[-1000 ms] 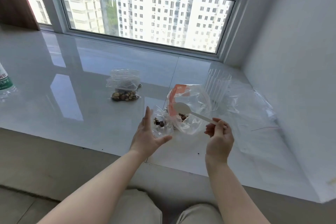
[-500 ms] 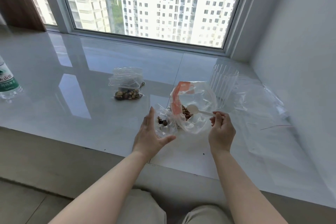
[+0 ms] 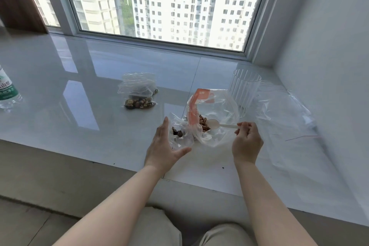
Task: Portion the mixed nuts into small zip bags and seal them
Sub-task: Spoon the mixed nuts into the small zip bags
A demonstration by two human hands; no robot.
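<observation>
While the spoon (image 3: 214, 123) is pinched by the right hand (image 3: 247, 142) inside the big nut bag (image 3: 213, 124) on the tabletop (image 3: 79, 106), the small zip bag (image 3: 180, 133) is merely steadied by the flat, relaxed left hand (image 3: 164, 146); if its limp mouth collapses, nuts may be spilled.

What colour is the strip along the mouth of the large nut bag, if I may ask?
Orange strip, clearest in the head view.

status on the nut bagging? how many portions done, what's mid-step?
Done: one filled small bag lies aside; seal unclear. In hand: left hand steadies a second small bag holding few nuts; right hand has the spoon in the big nut bag. Left: fill, seal, repeat.
</observation>
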